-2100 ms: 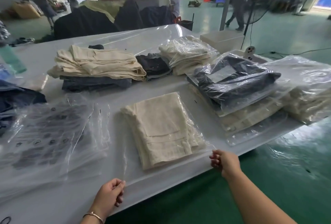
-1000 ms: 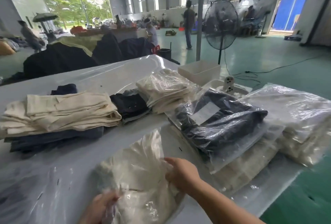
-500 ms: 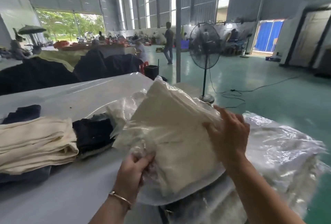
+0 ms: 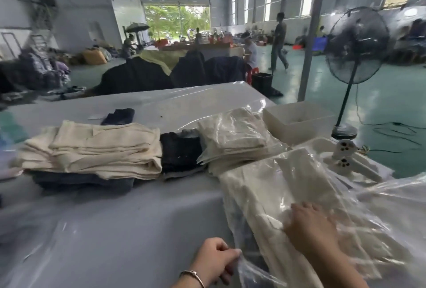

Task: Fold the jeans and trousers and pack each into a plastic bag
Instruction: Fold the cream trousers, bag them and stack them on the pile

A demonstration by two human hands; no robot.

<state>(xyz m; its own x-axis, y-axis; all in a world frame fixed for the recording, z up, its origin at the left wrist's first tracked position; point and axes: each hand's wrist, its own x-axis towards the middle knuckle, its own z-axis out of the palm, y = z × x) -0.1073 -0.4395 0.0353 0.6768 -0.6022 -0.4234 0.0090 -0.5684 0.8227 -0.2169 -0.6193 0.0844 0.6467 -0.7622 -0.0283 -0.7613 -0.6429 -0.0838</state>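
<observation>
Your right hand [image 4: 310, 227] lay flat, fingers spread, pressing on the bagged cream trousers [image 4: 283, 191], which rested on the pile of packed bags [image 4: 380, 207] at the counter's [image 4: 138, 214] right edge. Your left hand [image 4: 216, 257] pinched the loose near corner of that plastic bag [image 4: 244, 267], fingers curled on the film.

That bundle looked soft and light, and the film slick, so it would likely slide off the stack if you let it tilt. Best held from both sides under the folded cloth, not by the film alone, which would stretch and slip.

Just beyond the bagged trousers sat another packed bag of cream cloth [image 4: 232, 135]. Left of that lay folded dark jeans [image 4: 181, 149], unbagged, then a stack of cream trousers [image 4: 96, 149] on top of dark denim [image 4: 80, 181], also unbagged. Behind the packed bag stood a white tray [image 4: 297, 117]; I could not tell what it held.
</observation>
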